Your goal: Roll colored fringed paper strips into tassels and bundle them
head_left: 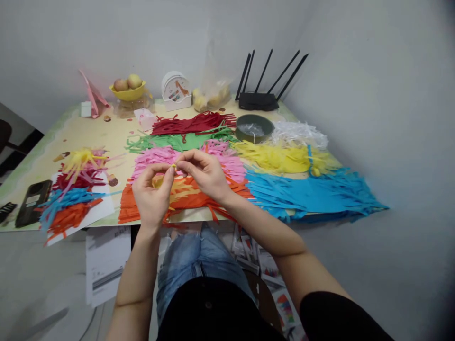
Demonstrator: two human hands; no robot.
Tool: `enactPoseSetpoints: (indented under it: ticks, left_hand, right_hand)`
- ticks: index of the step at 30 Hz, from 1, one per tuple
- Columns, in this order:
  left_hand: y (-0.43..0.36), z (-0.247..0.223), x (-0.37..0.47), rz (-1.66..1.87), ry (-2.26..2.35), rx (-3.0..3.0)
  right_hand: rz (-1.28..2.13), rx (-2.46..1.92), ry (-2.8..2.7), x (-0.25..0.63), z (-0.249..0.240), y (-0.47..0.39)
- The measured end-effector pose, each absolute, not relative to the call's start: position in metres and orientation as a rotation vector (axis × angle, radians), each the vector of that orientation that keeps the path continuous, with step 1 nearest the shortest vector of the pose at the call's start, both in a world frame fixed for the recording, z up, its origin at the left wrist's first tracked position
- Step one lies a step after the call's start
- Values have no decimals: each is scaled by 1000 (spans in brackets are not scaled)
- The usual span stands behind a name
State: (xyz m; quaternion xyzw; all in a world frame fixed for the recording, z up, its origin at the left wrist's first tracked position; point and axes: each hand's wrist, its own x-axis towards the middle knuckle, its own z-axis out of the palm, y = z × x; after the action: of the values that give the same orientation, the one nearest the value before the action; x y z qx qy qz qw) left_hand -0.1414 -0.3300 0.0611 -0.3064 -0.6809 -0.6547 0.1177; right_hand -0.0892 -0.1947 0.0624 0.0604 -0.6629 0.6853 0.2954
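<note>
My left hand (pixel 152 192) and my right hand (pixel 206 176) meet above the front middle of the table, thumbs and fingertips pinched around the top of a yellow paper tassel (pixel 173 166). Its loose yellow strips seem to hang below, over the orange fringed paper (pixel 130 204). Behind my hands lies pink fringed paper (pixel 156 157), then green (pixel 194 140) and dark red (pixel 194 124) bundles. Blue fringed paper (pixel 302 192) spreads to the right, with yellow fringed paper (pixel 280 157) beyond it. My fingers partly hide the tassel's top.
Finished-looking tassels (pixel 73 194) lie on white paper at the left, beside a dark phone (pixel 33 203). A green round bowl (pixel 254 128), white shredded strips (pixel 298 134) and a black router (pixel 258 101) stand behind. A yellow fruit bowl (pixel 128 94) is at the back left.
</note>
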Motion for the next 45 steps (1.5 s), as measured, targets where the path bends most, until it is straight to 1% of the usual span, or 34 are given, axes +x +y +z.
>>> enactPoseSetpoints:
  ticks: [2, 6, 7, 9, 11, 12, 14, 16, 18, 24, 29, 33, 38, 41, 45]
  left_hand:
    - [-332, 62, -141, -1859, -2014, -931]
    - [-335, 64, -143, -1540, -2017, -1005]
    - [-335, 63, -144, -1506, -2013, -1024]
    - [-336, 60, -147, -1575, -2031, -1057]
    - [-336, 55, -151, -1758, -2051, -1044]
    - [-336, 52, -153, -1843, -2047, -1015]
    - [-335, 46, -154, -1944, -2021, -942]
    - [-335, 44, -154, -1987, -1989, -916]
    - [-334, 43, -151, -2007, -1975, -912]
    - [-330, 47, -140, -1984, -1910, -828]
    - [-334, 50, -142, -1960, -1963, -982]
    - [-336, 50, -142, -1882, -1939, -964]
    - [-335, 47, -136, -1636, -1958, -875]
    - [-332, 47, -137, -1781, -1929, -874]
    - [-331, 47, -141, -2082, -1903, -841]
  right_hand:
    - [1790, 163, -1790, -88, 62, -195]
    - [1638, 131, -1904, -86, 61, -192]
    - [1572, 139, -1933, -86, 61, -191]
    - [1421, 165, -1982, -85, 62, -190]
    - [1349, 194, -2005, -85, 63, -189]
    - [1382, 207, -2009, -86, 63, -189]
    - [1566, 222, -1991, -87, 64, -188]
    - [1758, 221, -1957, -88, 64, -188]
    - [1839, 207, -1942, -89, 65, -189]
    - [1681, 137, -1986, -89, 64, -195]
    - [1635, 138, -2032, -91, 62, -194]
    - [1775, 184, -1979, -93, 61, -193]
    - [1842, 180, -1949, -94, 59, -194]
    - [1874, 193, -1969, -92, 61, -191]
    - [1722, 194, -2029, -90, 65, -185]
